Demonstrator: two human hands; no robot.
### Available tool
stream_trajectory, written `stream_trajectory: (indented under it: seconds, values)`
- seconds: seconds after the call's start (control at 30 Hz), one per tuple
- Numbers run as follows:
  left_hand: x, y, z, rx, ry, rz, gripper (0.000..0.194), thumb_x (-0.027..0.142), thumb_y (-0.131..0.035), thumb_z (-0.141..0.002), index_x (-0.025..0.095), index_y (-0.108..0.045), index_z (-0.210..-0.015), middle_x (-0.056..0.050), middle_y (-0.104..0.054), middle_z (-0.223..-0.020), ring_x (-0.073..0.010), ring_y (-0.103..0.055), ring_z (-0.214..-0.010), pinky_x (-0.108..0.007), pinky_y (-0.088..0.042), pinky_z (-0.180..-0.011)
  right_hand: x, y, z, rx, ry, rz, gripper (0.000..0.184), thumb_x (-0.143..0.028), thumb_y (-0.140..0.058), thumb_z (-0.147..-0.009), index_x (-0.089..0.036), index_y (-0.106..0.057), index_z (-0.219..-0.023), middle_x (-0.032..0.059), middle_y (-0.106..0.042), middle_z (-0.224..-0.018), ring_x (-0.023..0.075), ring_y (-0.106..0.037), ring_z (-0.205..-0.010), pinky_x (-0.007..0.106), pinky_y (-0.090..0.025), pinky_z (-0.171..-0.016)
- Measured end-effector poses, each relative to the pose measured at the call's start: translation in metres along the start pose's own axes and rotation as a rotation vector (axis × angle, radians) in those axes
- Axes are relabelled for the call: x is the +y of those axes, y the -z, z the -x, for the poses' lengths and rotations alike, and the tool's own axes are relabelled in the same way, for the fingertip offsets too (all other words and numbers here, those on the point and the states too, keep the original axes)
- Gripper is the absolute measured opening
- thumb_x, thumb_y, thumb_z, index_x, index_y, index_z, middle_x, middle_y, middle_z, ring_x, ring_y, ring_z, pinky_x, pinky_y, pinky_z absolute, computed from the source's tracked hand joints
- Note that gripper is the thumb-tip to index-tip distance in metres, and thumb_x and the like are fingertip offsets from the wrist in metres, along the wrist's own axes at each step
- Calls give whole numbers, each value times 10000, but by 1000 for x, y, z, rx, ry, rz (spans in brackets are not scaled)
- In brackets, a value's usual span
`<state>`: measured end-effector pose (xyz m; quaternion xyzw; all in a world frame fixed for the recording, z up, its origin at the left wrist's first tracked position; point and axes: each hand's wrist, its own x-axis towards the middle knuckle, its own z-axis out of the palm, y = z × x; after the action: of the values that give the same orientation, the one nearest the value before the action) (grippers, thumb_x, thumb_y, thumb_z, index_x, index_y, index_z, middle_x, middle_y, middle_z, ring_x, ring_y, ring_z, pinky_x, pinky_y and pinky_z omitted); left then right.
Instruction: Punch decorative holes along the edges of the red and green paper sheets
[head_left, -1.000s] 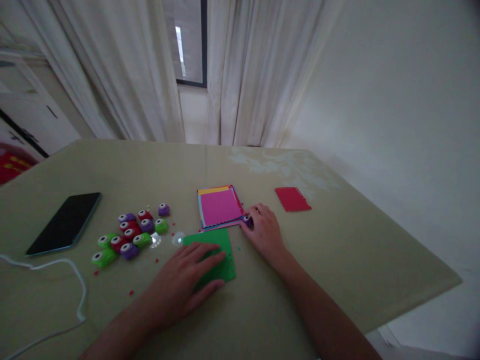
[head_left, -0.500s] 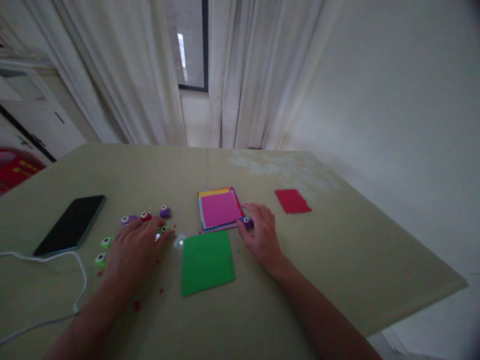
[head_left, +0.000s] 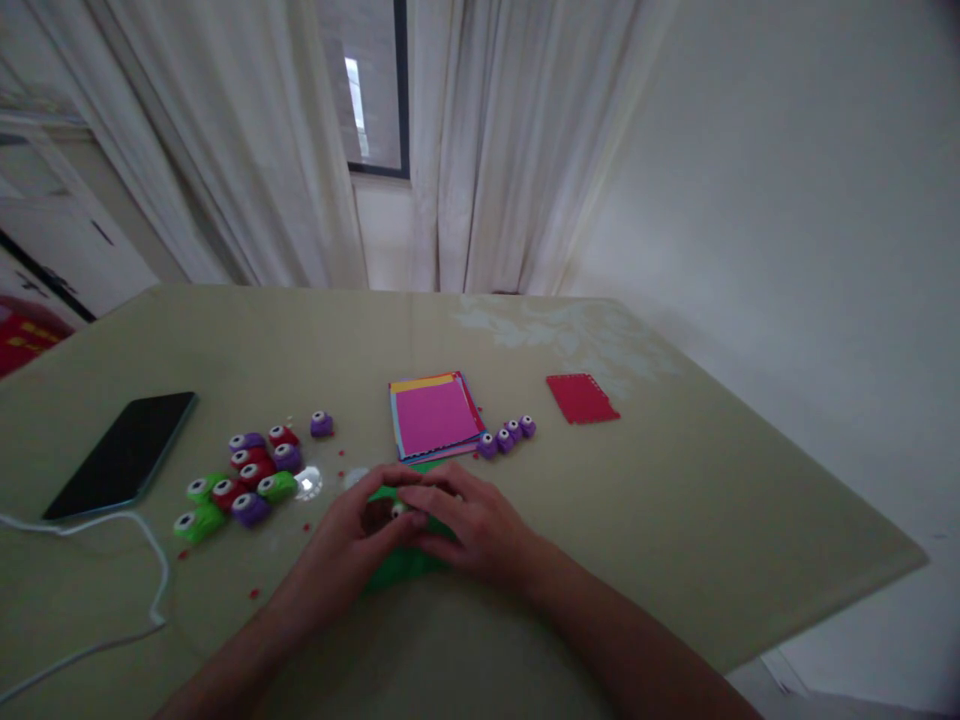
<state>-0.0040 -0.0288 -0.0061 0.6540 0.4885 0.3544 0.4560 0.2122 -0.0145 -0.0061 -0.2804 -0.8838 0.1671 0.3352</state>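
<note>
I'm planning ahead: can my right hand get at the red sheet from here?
Probably yes: the red sheet lies uncovered, with low purple pieces beside the way, though your right hand is busy over the green sheet.

No readable text or numbers; only blurred yellow marks (head_left: 30,340) on the red object (head_left: 22,325) at far left.

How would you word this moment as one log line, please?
left hand: at eyed piece | right hand: at same piece | beneath: green sheet | beside stacked sheets: row of purple pieces
</note>
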Motion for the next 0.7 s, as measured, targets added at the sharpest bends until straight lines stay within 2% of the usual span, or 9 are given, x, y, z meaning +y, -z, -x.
stream_trajectory:
  seconds: [0.07, 0.13, 0.27, 0.33, 0.4, 0.47, 0.53, 0.6, 0.7]
  values:
    - [-1, -7, 1, -72, 79, 173, 362, 449, -752, -873, 265, -647, -1166, -58, -799, -1097, -280, -788, -941, -409, -654, -800, 2, -3, 2, 12, 34, 30, 312, -391, -577, -1092, -200, -692, -1309, 125, -726, -1162, 219, -695, -1035, 330, -588, -907]
    - [-4, -10, 1, -101, 96, 230, 369, 406, -809, -826, 269, -646, -1128, -48, -797, -1057, -295, -782, -979, -426, -650, -833, 5, -4, 3, 27, 72, 79, 295, -400, -566, -1095, -207, -722, -1254, 111, -735, -1095, 217, -693, -980, 327, -582, -874]
    - [-11, -6, 0, -107, -11, 190, 328, 425, -776, -887, 287, -654, -1158, -53, -793, -1107, -289, -765, -1050, -426, -640, -894, 8, 0, 4, 34, 89, 119, 277, -387, -606, -1075, -197, -734, -1232, 110, -742, -1093, 234, -684, -995, 356, -565, -900]
    - [-11, 0, -1, -52, -46, 16, 295, 480, -655, -986, 282, -665, -1205, -66, -784, -1169, -287, -752, -1085, -450, -622, -941, 8, 4, 2, 39, -18, 78, 259, -341, -650, -1053, -191, -724, -1251, 113, -731, -1138, 242, -677, -1053, 364, -555, -942]
    - [-12, 8, -1, 47, -101, -274, 324, 517, -583, -1033, 272, -689, -1217, -84, -769, -1200, -307, -724, -1115, -498, -582, -982, 10, 9, 0, 79, -193, 3, 234, -300, -707, -1022, -194, -724, -1230, 101, -721, -1139, 237, -674, -1067, 351, -549, -950]
    - [-15, 15, -2, 129, -182, -564, 346, 520, -587, -1033, 274, -704, -1246, -97, -746, -1269, -346, -677, -1184, -559, -520, -1033, 15, 11, -2, 141, -355, -61, 218, -277, -773, -980, -192, -735, -1177, 84, -719, -1104, 227, -676, -1034, 335, -545, -927]
    - [-19, 18, -4, 157, -235, -761, 366, 495, -594, -1032, 291, -691, -1321, -99, -707, -1388, -379, -629, -1272, -606, -461, -1073, 21, 11, -3, 199, -449, -82, 218, -255, -823, -937, -184, -744, -1128, 74, -723, -1072, 220, -674, -990, 327, -539, -900]
    - [-24, 18, -5, 156, -242, -857, 384, 464, -587, -1037, 307, -668, -1377, -93, -670, -1473, -391, -602, -1323, -623, -433, -1083, 26, 10, -3, 240, -488, -75, 226, -222, -844, -912, -175, -750, -1112, 71, -727, -1051, 213, -669, -963, 320, -532, -881]
    - [-31, 16, -6, 118, -220, -869, 372, 444, -575, -1045, 301, -667, -1376, -94, -668, -1479, -377, -603, -1324, -603, -438, -1073, 35, 10, -2, 263, -515, -10, 220, -219, -851, -899, -165, -761, -1093, 75, -733, -1024, 216, -665, -937, 327, -526, -869]
